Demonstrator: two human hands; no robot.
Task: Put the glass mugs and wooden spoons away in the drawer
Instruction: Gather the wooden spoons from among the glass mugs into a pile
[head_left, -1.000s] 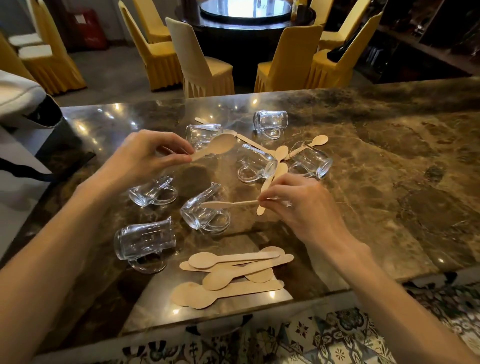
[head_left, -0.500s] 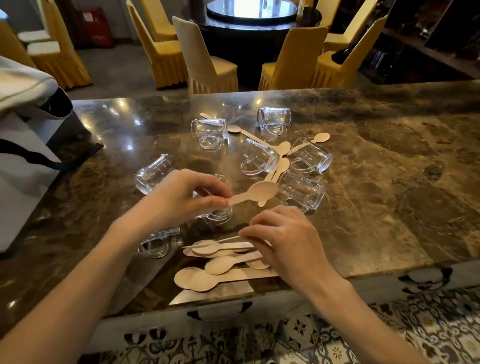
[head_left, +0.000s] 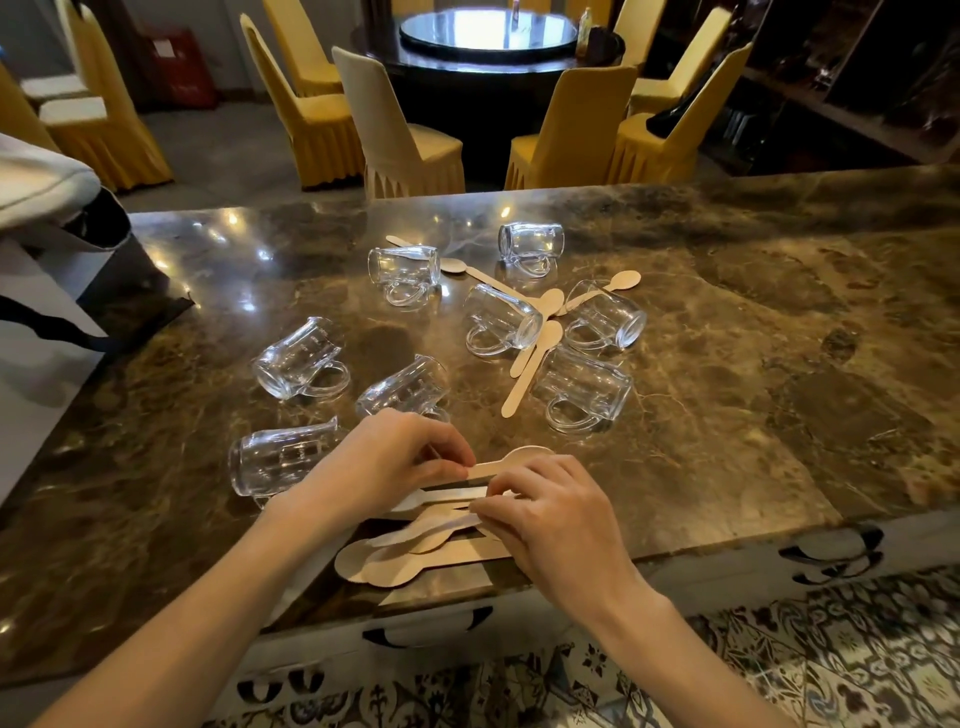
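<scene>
Several clear glass mugs lie on their sides on the brown marble counter (head_left: 727, 415), among them a near-left mug (head_left: 275, 460) and a right mug (head_left: 584, 389). A pile of wooden spoons (head_left: 410, 558) rests at the counter's near edge. My left hand (head_left: 384, 462) pinches the handle of a wooden spoon (head_left: 514, 460) just above the pile. My right hand (head_left: 550, 525) is closed on another spoon's handle (head_left: 441, 527) lying on the pile. More loose spoons (head_left: 532, 364) lie between the far mugs. A drawer front with a dark handle (head_left: 431, 626) sits below the counter edge, closed.
A white bag with black straps (head_left: 47, 312) stands on the counter's left end. Beyond the counter are yellow-covered chairs (head_left: 566, 130) around a dark round table (head_left: 488, 36). Patterned tiles (head_left: 779, 665) cover the counter's front below.
Both hands came back from the far spoons to the near pile, each carrying a spoon. The left hand's spoon has dropped to just above the pile.
</scene>
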